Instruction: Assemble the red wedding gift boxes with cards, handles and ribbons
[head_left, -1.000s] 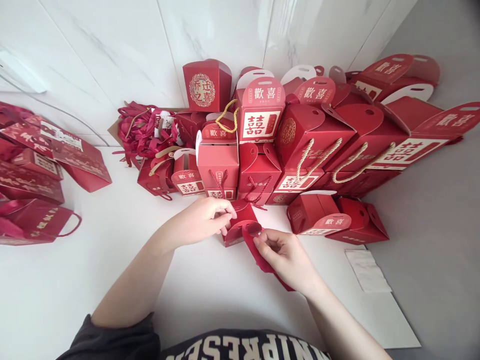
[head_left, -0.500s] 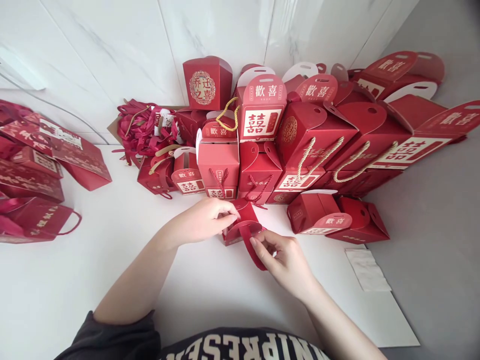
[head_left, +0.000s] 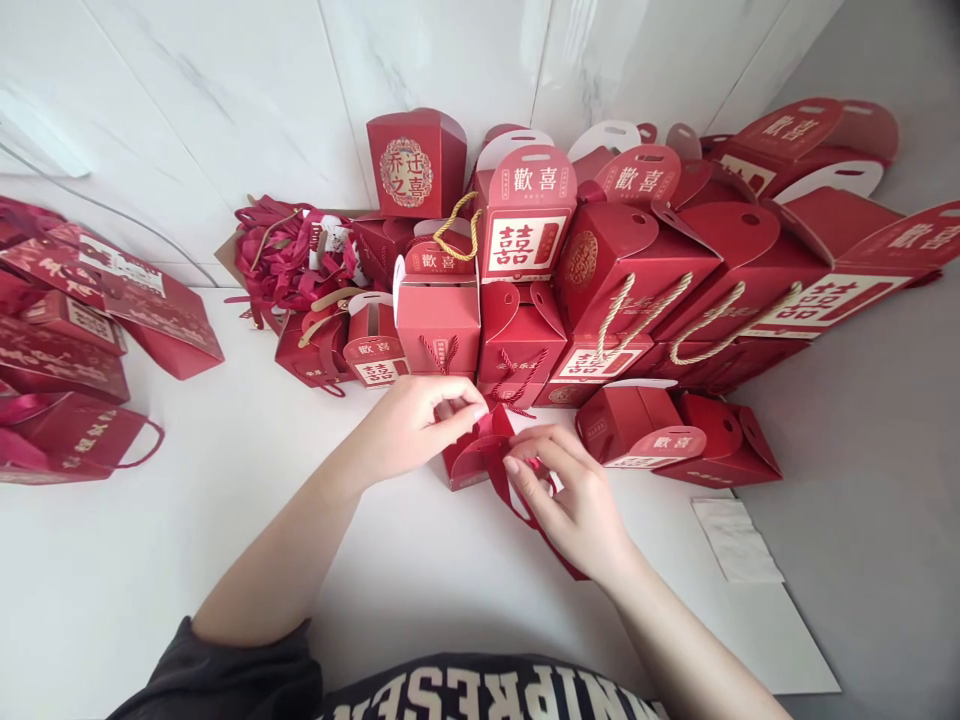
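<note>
A small red box point(head_left: 466, 462) sits on the white table between my hands, its top flaps partly raised. My left hand point(head_left: 420, 425) is at the box's upper left edge, thumb and fingers pinched together over the top; what they grip is too small to make out. On the right, my right hand point(head_left: 566, 490) pinches a dark red ribbon point(head_left: 517, 500) by the front flap. The ribbon hangs in a loop, and its loose end trails down towards the table beneath my right hand. Some pink ribbon shows between the right fingers.
Rows of stacked red gift boxes point(head_left: 525, 240) stand behind. Beside them is a box of tangled ribbons point(head_left: 289, 260). Further red boxes point(head_left: 169, 320) lie at the far left. Two boxes point(head_left: 637, 425) and a folded white tissue point(head_left: 736, 540) are at the right, near the grey wall.
My left hand has moved slightly up and right over the box top. More ribbon now hangs down below my right hand, and the box's top flaps have shifted.
</note>
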